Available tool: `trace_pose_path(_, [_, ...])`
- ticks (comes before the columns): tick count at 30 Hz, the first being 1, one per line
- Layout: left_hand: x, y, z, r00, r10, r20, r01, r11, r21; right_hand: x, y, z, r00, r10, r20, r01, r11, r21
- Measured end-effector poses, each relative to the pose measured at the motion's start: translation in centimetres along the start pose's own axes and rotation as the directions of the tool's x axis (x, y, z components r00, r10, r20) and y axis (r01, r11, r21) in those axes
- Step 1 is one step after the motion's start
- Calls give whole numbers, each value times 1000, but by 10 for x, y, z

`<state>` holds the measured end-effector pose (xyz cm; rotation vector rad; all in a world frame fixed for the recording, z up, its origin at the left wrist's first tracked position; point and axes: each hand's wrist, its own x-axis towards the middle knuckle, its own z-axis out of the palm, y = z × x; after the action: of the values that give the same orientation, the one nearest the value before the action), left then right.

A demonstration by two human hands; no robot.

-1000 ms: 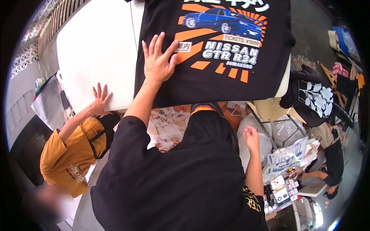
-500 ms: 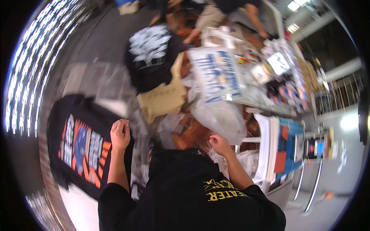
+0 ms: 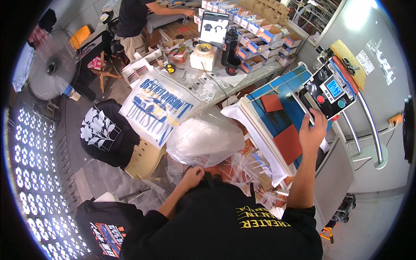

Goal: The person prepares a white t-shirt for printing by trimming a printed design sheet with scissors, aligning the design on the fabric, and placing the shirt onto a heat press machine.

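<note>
At the right stands a heat press with a control box (image 3: pixel 331 93), a lit blue display and a red and a green button. My right hand (image 3: pixel 314 130) has its fingers curled round the end of the press's handle bar (image 3: pixel 305 105). Below it, two reddish-brown pads, a larger one (image 3: pixel 287 144) and a smaller one (image 3: pixel 271 103), lie on the blue press surface (image 3: pixel 284 117), with white cloth hanging at its side. My left hand (image 3: pixel 193 176) is loosely closed in front of my body, apparently empty, near a clear plastic bag (image 3: pixel 206 136) of white material.
A printed white shirt (image 3: pixel 154 106) and a black one (image 3: pixel 102 130) drape over chairs. Another printed black shirt (image 3: pixel 104 227) lies lower left. A cluttered table holds a tablet (image 3: pixel 213 28), tape roll (image 3: pixel 204 49) and boxes (image 3: pixel 268 32). Another person (image 3: pixel 132 26) works behind; a fan (image 3: pixel 52 67) stands left.
My view has swung right toward the heat press. My right hand has gone from in front of me to its handle. My left hand has moved from beside the black printed shirt to my middle.
</note>
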<state>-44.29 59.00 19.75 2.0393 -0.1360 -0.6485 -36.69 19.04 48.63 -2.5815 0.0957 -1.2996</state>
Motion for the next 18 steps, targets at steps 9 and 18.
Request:
trace_pose_path(9, [168,-4,-16,986,132,-100,-102,959,263,45,-11,48,1000,-18,8,20,926,-376])
trace_pose_path(18, [240,163,-42,992,84,93,-121,836,535,59,5,75,988,149,25,-91,715,-693])
